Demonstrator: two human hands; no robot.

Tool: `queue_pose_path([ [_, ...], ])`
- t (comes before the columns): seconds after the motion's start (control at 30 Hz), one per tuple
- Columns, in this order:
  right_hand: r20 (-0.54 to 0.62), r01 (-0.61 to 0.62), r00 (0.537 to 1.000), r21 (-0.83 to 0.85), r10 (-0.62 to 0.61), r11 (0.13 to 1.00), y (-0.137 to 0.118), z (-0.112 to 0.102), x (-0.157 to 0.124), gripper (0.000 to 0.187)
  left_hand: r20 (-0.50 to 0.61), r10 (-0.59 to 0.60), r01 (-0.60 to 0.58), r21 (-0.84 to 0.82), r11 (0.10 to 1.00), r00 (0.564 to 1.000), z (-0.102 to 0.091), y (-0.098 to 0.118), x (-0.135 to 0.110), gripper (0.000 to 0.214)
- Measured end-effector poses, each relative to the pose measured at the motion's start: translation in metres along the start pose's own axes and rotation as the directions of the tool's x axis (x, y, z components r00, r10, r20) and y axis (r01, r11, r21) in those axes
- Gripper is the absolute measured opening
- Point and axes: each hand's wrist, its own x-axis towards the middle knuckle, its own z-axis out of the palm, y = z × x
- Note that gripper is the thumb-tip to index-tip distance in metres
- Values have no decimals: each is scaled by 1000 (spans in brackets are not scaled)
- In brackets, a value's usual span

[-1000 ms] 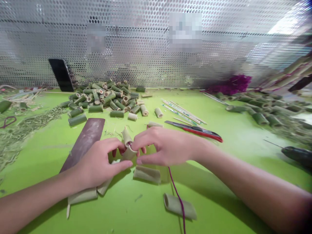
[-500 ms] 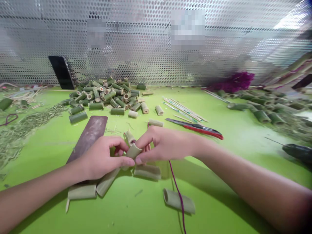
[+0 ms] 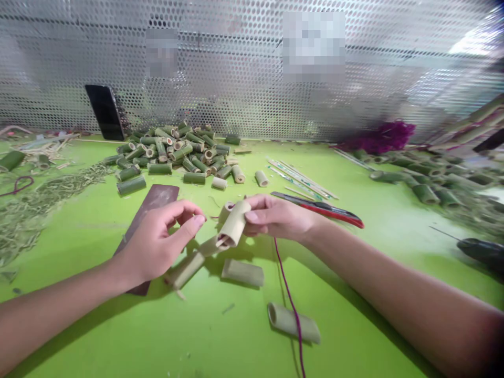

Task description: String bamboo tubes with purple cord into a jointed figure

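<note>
My right hand [image 3: 275, 218] grips a pale bamboo tube [image 3: 234, 224] by its upper end, with the cut mouth pointing down and left. My left hand [image 3: 157, 244] is raised just left of that tube, touching nothing, with its fingers curled and apart. Under it a long pale bamboo piece [image 3: 185, 270] lies on the green table top [image 3: 189, 336]. A short bamboo piece [image 3: 227, 210] stands behind the held tube. A flat pale piece [image 3: 242, 273] and a bamboo tube [image 3: 293, 323] lie nearer me, and a purple cord [image 3: 292, 310] runs across the latter.
A dark abrasive strip [image 3: 155, 202] lies beneath my left wrist. A red-handled utility knife [image 3: 326, 211] and thin bamboo sticks [image 3: 299, 181] lie right of centre. Behind is a heap of green bamboo segments [image 3: 169, 155], a phone [image 3: 105, 112] and a perforated metal screen [image 3: 252, 63].
My hands have moved apart. The left hand has let go and drawn back left, while the right hand has lifted the tube up and away from the left hand.
</note>
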Motion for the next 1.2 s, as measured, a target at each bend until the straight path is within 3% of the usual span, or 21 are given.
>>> queue_pose_path([
  [0.17, 16, 36, 999, 129, -39, 991, 9, -7, 3, 26, -11, 290, -285, 158, 945, 957, 3, 5, -8, 7],
  [0.3, 38, 34, 998, 151, -40, 988, 9, -1, 5, 25, -13, 296, -274, 342, 899, 955, 9, 11, -7, 23],
  [0.37, 42, 27, 999, 152, -34, 988, 9, 2, 6, 24, -9, 330, -306, 357, 883, 944, 12, 11, -5, 21],
  [0.57, -16, -3, 1000, 119, 5, 993, 6, 5, 8, 26, 30, 529, -477, 480, 737, 848, 12, 3, -3, 23],
  [0.73, -161, -30, 987, -10, 28, 999, -3, 7, 9, 33, 86, 611, -547, 557, 625, 787, 7, 3, -5, 24],
  [0.83, -180, -54, 983, -105, 34, 993, -10, 11, 8, 33, 147, 634, -595, 552, 584, 759, 6, 5, -8, 19],
  [1.07, -275, -45, 962, -181, -7, 982, -17, 15, 6, 28, 238, 656, -650, 569, 504, 716, 3, 3, -13, 18],
  [1.2, -398, -17, 916, -164, -51, 986, -16, 15, 9, 27, 334, 680, -710, 584, 395, 653, 1, 4, -13, 19],
])
